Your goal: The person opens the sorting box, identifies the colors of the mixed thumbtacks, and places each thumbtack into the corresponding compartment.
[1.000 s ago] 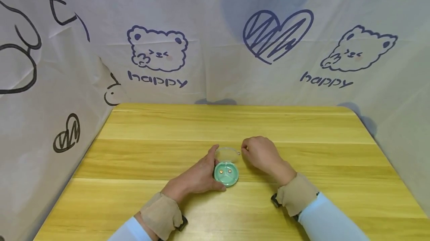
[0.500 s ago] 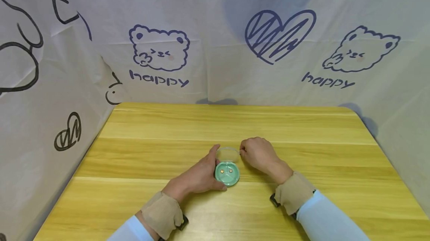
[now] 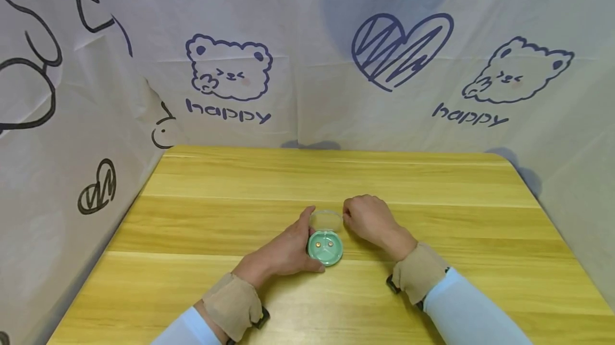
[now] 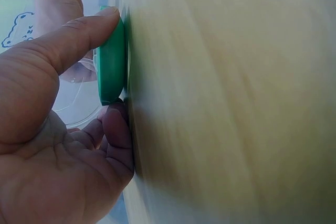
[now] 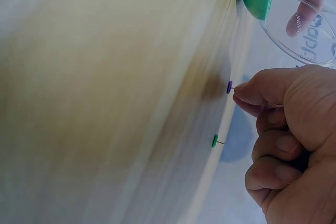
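A round green case (image 3: pixel 325 249) lies on the table, its clear lid (image 3: pixel 326 220) swung back on the far side. Two small gold-coloured pieces sit inside it. My left hand (image 3: pixel 287 251) holds the case from the left; the left wrist view has the thumb on one edge of the green case (image 4: pixel 111 64) and fingers at the other. In the right wrist view, the thumb and forefinger of my right hand (image 5: pixel 289 135) pinch the pin of a purple thumbtack (image 5: pixel 229 87). Nearby, a green thumbtack (image 5: pixel 214 140) rests head down, pin up. My right hand (image 3: pixel 371 222) hides both tacks in the head view.
The wooden table (image 3: pixel 230 174) extends around both hands. Behind it and along the sides hangs a white cloth (image 3: pixel 317 94) with bear and heart drawings. Each wrist wears a beige band (image 3: pixel 233 305) with a black camera part.
My right hand has shifted slightly left to the lid's right edge. A tiny thing seen there a second ago is now covered by its fingers. My left hand still holds the case.
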The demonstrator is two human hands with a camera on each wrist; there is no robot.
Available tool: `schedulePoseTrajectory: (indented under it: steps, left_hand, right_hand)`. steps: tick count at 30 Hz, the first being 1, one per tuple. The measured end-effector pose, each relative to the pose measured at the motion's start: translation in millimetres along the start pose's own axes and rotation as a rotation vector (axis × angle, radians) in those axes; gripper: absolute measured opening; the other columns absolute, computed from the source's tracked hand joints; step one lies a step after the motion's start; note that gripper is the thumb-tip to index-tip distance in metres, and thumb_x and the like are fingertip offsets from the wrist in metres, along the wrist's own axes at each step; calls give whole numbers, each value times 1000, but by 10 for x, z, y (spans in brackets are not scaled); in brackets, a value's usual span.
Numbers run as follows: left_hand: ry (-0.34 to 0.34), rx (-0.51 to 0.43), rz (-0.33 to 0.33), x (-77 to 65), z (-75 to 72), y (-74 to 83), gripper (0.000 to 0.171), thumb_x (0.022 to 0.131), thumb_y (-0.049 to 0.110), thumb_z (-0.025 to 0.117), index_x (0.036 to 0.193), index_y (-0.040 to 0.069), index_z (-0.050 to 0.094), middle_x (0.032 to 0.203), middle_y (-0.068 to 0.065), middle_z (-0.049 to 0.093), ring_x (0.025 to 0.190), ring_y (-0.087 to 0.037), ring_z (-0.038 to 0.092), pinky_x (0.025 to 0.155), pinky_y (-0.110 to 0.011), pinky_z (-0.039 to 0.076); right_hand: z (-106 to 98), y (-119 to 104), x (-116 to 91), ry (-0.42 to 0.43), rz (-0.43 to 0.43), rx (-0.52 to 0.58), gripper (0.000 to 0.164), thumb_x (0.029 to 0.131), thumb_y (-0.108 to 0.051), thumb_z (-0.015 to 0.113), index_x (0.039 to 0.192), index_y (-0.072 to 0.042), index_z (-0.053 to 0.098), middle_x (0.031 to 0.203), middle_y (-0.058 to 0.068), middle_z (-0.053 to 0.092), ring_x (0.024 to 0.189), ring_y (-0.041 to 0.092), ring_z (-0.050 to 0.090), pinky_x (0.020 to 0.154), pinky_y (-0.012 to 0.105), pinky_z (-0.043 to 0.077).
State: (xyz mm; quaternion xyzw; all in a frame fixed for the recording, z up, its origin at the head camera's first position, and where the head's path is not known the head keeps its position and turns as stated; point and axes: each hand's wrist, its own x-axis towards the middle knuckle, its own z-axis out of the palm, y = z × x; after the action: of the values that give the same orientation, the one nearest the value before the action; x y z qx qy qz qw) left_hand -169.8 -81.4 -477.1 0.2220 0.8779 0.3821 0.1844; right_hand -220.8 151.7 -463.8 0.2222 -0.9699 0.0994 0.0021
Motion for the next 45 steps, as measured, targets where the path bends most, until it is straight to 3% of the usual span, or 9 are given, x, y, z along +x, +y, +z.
schedulePoseTrajectory:
  steps: [17,25,31,37,42,45]
  left_hand:
    - [-1,-2,7,-9,-11,12,129,78,26,96,167,1,5,124,-8,58,112,-20,57,109,-45,45]
    - [-2,6,13,-14,-11,24,128,78,26,96,166,0,7,122,-7,58,110,-19,57,108,-44,45]
    - [3,8,5,-15,-12,31,128,78,27,96,166,1,7,123,-7,57,111,-20,57,109,-45,44]
    - [3,-7,1,-21,-12,33,128,78,26,96,166,1,7,123,-8,58,111,-20,57,109,-46,44]
    - [7,-11,3,-23,-8,29,129,77,26,96,166,1,6,123,-8,57,110,-20,57,109,-46,44]
    - [8,-14,9,-23,-10,30,129,77,26,96,166,0,6,123,-8,57,110,-20,57,109,-46,44]
  right_hand:
    - [35,-13,22,-8,-4,-35,12,95,-13,69,84,-14,74,81,-1,73,77,19,69,76,44,58]
    - [5,21,-8,-3,29,16,12,94,-14,67,84,-13,73,79,-2,70,74,16,65,73,42,57]
    - [-29,61,-62,10,105,129,9,93,-15,65,86,-12,70,77,-1,66,69,17,58,69,38,52]
    - [-58,92,-139,89,193,289,9,95,-18,67,93,-10,71,71,0,62,62,17,51,62,33,44]
    - [-82,94,-200,161,255,533,11,98,-17,67,95,-9,74,73,0,64,62,16,49,66,33,45]
    - [-80,92,-240,183,285,708,15,100,-16,65,97,-5,75,77,7,68,58,13,45,65,31,45]
